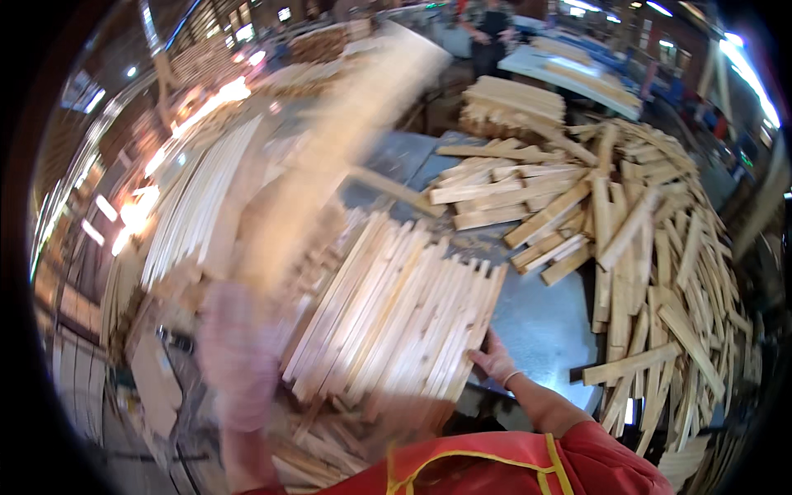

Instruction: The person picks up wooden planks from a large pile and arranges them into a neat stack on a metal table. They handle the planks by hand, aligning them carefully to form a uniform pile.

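Observation:
My left hand (pixel 237 351), smeared by motion and seemingly gloved, grips a pale wooden board (pixel 330 148) by its lower end. The board rises at a slant toward the far side and is blurred too. In front of me lies a row of wooden strips (pixel 396 309), packed side by side with uneven far ends. My right hand (pixel 495 360) rests against the right edge of that row, thumb and fingers apart, the fingertips partly hidden by the wood.
A large loose heap of wooden strips (pixel 652 247) covers the right side. Further stacked wood (pixel 511 103) stands at the back of the grey metal table (pixel 544 330). Long pale boards (pixel 202 198) lie at the left. A person (pixel 488 37) stands at the far side.

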Demonstrator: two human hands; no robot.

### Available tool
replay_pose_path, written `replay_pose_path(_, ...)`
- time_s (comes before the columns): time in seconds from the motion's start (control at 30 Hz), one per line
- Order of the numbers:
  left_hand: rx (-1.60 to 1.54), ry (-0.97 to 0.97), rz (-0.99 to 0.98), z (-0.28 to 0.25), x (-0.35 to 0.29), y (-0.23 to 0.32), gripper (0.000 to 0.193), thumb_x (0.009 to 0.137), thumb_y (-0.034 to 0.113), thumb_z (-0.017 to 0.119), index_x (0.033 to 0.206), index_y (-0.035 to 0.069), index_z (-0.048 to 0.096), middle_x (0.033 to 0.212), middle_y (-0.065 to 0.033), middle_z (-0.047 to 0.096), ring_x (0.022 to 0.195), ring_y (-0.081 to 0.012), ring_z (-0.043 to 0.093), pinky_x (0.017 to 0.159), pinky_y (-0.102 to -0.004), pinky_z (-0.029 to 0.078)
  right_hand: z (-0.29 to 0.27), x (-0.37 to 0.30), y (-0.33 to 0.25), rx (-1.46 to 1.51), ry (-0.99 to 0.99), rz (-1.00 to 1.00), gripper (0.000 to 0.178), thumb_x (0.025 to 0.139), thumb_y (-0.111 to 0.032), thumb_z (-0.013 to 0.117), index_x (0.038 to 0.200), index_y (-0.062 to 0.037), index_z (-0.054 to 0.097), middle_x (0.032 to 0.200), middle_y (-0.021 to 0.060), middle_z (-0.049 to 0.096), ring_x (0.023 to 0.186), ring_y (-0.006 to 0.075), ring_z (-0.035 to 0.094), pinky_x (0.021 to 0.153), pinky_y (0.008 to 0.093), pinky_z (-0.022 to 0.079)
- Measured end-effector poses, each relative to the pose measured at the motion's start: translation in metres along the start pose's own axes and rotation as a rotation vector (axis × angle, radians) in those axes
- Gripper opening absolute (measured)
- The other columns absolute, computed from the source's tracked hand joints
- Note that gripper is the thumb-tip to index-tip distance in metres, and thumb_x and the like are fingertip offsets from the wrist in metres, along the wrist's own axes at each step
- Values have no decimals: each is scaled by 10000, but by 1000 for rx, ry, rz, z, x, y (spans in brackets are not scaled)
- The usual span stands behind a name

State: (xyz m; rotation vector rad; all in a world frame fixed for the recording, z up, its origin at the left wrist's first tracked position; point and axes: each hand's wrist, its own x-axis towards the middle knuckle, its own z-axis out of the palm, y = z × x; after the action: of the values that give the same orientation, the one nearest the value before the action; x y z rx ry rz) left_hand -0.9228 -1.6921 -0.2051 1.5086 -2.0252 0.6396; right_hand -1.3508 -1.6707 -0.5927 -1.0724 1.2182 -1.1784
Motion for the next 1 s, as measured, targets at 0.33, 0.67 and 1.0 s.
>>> replay_pose_path(0.33,125,-516,-178,4,149,-246,544,1031,213,535,1551,55,532,1517,-247,581,1358,-399,597,1140,-449,464,2,1,-4,-372,80,25,999,839,-369,803,1656,-67,314,1537,283,526,1411,447,519,1203,466,419)
replay_pose_path(0.67,480,-114,231,3,102,-63,540,1098,218,505,1596,13,464,1619,-232,481,1512,-379,439,1262,-461,330,-108,-56,-75,-494,349,-143,691,865,-217,683,1499,12,532,1367,259,681,1287,410,643,1121,454,508)
replay_pose_path(1.0,-707,-587,325,136,-72,282,597,872,164,792,1428,15,632,1382,-192,676,1337,-371,615,1148,-460,481,-393,-222,-135,-1898,105,221,413,799,-354,839,1157,-176,734,1121,39,747,1119,253,693,1031,437,488)
